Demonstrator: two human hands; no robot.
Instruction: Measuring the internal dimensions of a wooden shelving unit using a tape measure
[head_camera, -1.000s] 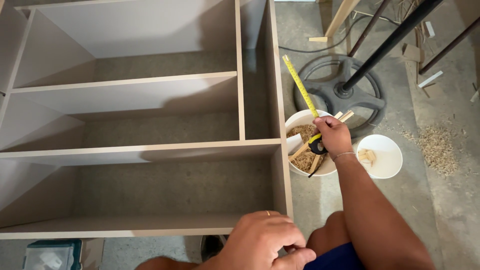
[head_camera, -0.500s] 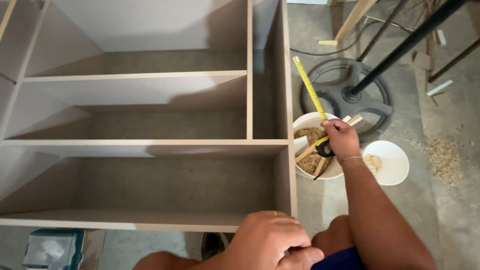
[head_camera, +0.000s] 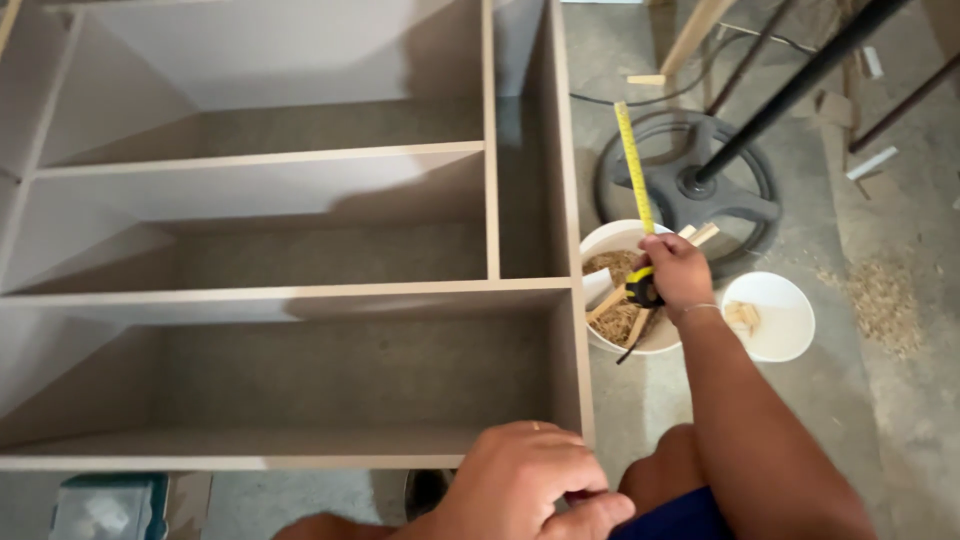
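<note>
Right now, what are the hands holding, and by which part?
The right hand grips a tape measure by its case, yellow blade extended. Whether the curled left hand holds anything cannot be told.

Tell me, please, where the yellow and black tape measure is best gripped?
Grip the tape measure by its compact case, from the right, as the right hand does: the thin yellow blade sticks out away from the person, and the white bucket sits below it.
</note>
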